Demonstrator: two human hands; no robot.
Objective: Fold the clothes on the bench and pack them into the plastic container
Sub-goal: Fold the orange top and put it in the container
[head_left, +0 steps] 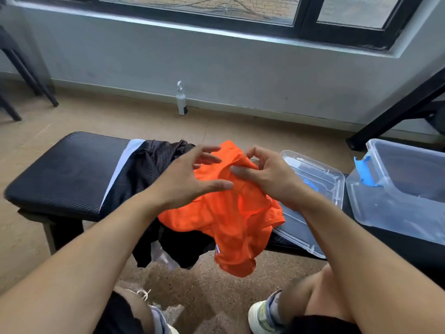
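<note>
Two forearms reach in from the bottom edge, cropped there. Right hand point(272, 179) pinches the orange shirt point(231, 213), its grip curled into bunched cloth; left hand point(185, 182) hovers with fingers spread. The shirt's hem droops over the surface's point(67, 174) near edge, half covering a black garment point(149, 165). Farther right, the container point(397, 189) is cut off, its lid point(313, 189) partly hidden.

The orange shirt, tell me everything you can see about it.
The orange shirt is bright, thin, slightly sheer fabric, crumpled and unfolded. It lies across the black bench, over a black mesh garment, its lower edge hanging off the front. The right hand pinches its upper part; the left hand hovers spread above it.
</note>
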